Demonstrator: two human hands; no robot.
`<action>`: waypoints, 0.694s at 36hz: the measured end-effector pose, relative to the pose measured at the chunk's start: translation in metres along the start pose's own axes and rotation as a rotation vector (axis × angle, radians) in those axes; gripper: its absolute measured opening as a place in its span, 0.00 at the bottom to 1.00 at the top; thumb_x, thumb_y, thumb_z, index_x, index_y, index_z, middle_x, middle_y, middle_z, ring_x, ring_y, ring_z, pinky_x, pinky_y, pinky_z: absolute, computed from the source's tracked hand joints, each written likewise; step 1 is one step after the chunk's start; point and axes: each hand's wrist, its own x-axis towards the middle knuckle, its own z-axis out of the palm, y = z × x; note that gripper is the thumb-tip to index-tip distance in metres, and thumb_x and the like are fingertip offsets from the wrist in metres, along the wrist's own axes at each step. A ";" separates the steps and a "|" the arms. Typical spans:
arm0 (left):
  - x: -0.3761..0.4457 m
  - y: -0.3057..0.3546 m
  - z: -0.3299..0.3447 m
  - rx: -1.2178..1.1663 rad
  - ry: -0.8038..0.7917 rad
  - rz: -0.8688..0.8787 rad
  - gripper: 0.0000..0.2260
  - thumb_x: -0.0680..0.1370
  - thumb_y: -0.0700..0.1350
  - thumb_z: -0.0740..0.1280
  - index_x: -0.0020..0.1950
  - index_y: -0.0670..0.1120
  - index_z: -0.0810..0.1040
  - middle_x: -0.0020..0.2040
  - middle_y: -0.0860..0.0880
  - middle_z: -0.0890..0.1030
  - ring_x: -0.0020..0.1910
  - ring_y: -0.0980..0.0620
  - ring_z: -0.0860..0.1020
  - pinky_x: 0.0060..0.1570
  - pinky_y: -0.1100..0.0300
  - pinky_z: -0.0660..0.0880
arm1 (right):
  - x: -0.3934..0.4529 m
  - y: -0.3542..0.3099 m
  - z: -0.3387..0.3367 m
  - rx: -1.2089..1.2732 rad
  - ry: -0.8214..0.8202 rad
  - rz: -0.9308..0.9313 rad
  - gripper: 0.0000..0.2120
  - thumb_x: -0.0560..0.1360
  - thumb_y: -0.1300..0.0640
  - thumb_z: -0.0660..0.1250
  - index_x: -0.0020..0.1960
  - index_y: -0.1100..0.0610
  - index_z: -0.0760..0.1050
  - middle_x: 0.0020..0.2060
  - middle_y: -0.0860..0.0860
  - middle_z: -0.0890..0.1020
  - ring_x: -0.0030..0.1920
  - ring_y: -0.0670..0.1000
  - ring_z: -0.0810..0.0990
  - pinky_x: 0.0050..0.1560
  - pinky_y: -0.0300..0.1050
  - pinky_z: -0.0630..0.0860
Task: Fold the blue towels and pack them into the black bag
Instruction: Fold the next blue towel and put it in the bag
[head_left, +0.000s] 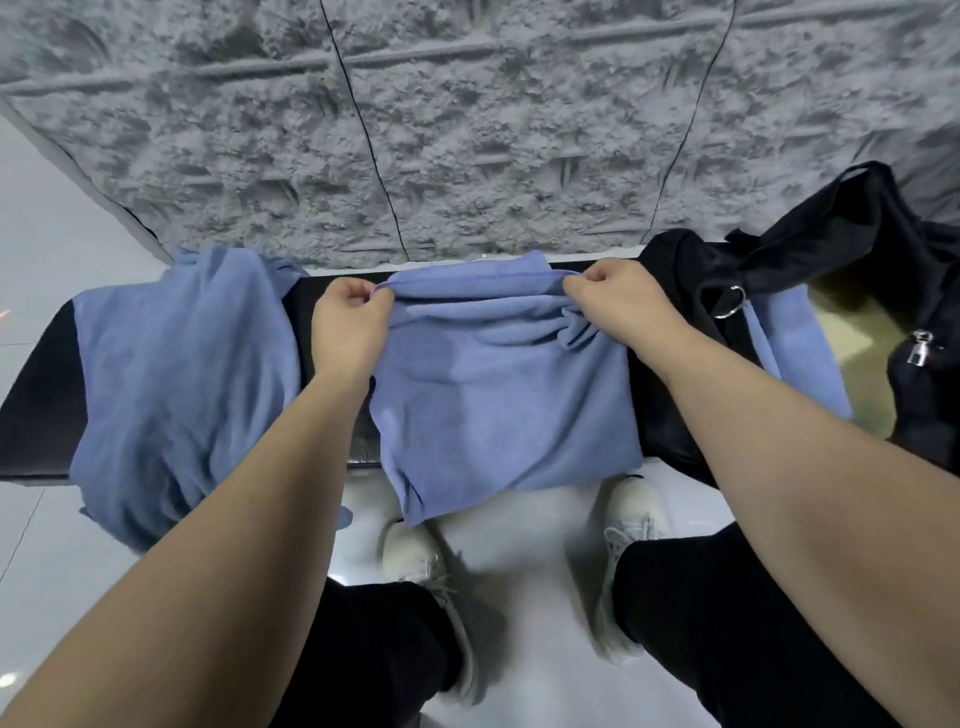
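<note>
Nearest you, your two white shoes (415, 561) stand on the pale floor (524, 535) below the near edge of the black table (332, 332), with your dark trouser legs at the bottom of the view. The middle towel (498, 395) lies across the table, and its near end hangs over the table's near edge toward your shoes. Your left hand (349, 318) sits at the far left corner of that towel, its fingers (382, 300) curled and pinching the hem. Your right hand (615, 306) sits at the far right corner, its fingers (576, 287) likewise curled and pinching the cloth, which bunches into folds just below the grip. Between your hands the far hem is lifted into a ridge.

Left of the middle towel, a second blue towel (176, 374) is draped loosely over the table and hangs down its near side. Right of the middle towel, the black bag (810, 244) slumps on the table's right end, with a metal ring (727, 301) showing and a third blue towel (800, 353) lying partly beneath it. Beyond the table rises a rough grey wall (467, 130).
</note>
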 end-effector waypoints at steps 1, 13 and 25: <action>0.005 0.000 0.002 0.017 0.006 0.027 0.04 0.78 0.46 0.65 0.44 0.49 0.74 0.33 0.54 0.74 0.29 0.56 0.69 0.31 0.61 0.67 | 0.004 -0.001 0.001 0.036 0.004 0.014 0.10 0.75 0.53 0.63 0.41 0.60 0.74 0.36 0.53 0.72 0.38 0.49 0.68 0.39 0.44 0.64; 0.046 -0.007 0.022 -0.150 0.071 -0.044 0.10 0.78 0.45 0.66 0.40 0.48 0.68 0.34 0.54 0.70 0.30 0.58 0.65 0.26 0.71 0.62 | 0.027 -0.010 0.009 0.175 0.057 0.098 0.07 0.76 0.53 0.63 0.40 0.52 0.68 0.32 0.47 0.71 0.32 0.48 0.68 0.35 0.42 0.66; 0.056 -0.014 0.020 -0.324 -0.087 -0.302 0.12 0.78 0.42 0.61 0.36 0.48 0.63 0.31 0.51 0.65 0.31 0.52 0.63 0.33 0.57 0.61 | 0.020 -0.009 -0.001 -0.004 -0.391 0.218 0.07 0.67 0.49 0.66 0.36 0.52 0.76 0.32 0.52 0.80 0.35 0.52 0.77 0.41 0.45 0.68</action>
